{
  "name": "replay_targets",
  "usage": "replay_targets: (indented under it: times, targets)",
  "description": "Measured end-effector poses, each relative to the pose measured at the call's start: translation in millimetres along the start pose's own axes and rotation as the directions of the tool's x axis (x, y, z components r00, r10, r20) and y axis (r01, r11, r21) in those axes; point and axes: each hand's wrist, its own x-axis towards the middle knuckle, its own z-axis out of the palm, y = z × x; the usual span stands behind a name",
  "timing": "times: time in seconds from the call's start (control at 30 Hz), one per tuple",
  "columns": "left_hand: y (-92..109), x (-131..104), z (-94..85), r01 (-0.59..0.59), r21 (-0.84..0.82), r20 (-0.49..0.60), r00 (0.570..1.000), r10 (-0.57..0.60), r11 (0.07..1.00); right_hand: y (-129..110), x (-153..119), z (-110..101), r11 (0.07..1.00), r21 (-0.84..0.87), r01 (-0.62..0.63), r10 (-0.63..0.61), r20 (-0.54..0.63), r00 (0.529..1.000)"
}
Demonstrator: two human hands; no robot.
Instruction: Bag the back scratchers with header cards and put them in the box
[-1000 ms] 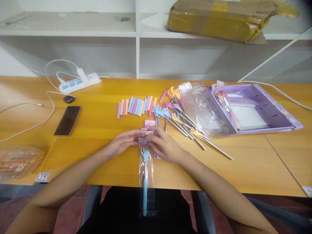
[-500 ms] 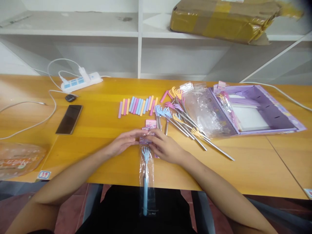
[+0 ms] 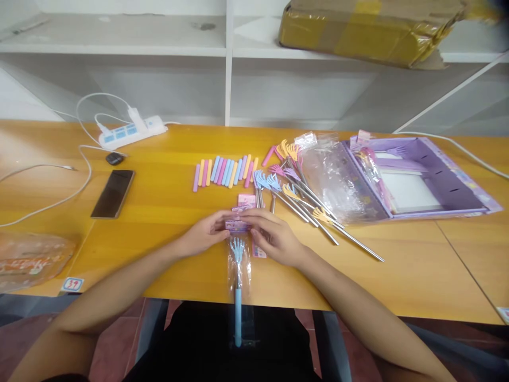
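Grasping a small purple printed card [image 3: 237, 226] from either side, the left hand [image 3: 207, 233] and right hand [image 3: 277, 237] had their fingers bent around its edges. Below it, a light-blue claw-headed back scratcher [image 3: 238, 318] lay in a glossy, crinkled clear plastic sleeve [image 3: 246, 268]. Its long axis ran toward the person, splayed claw nearest the card, slim metal shaft between, smooth cylindrical handle beyond the yellow-brown wooden table's [image 3: 178, 281] edge.

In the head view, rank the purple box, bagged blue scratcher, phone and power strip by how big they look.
1. Purple box
2. Bagged blue scratcher
3. Phone and power strip: too alike to rank
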Motion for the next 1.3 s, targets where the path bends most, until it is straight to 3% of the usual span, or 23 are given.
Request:
replay_targets:
  times: [0.17, 0.4, 0.63, 0.87, 1.13, 1.3]
  targets:
    - [6, 0, 4.5, 0.059, 0.104, -0.013, 0.998, -0.058, 0.993, 1, -2, -2, 0.997, -0.014, 0.08, -0.08, 0.013, 0.997]
    - [12, 0, 3.5, 0.064, 0.059, 0.045, 0.997, -0.067, 0.996, 5, -4, -3, 0.976, -0.145, 0.162, -0.15, 0.091, 0.984]
    - [13, 0, 2.3, 0.088, 0.185, -0.074, 0.994, -0.075, 0.979, 1, -4, -2, 0.982, -0.115, 0.153, -0.13, 0.182, 0.975]
    - [9, 0, 3.0, 0.116, 0.231, -0.109, 0.99, -0.092, 0.966, 2, -6, -1, 0.981, -0.102, 0.162, -0.137, 0.22, 0.966]
    - [12, 0, 2.2, 0.146, 0.198, -0.112, 0.986, -0.126, 0.969, 2, -5, -4, 0.976, -0.15, 0.159, -0.132, 0.179, 0.975]
    - [13, -4, 5.5, 0.137, 0.099, -0.009, 0.991, -0.137, 0.986, 6, -6, 0, 0.994, -0.101, 0.05, -0.046, 0.048, 0.998]
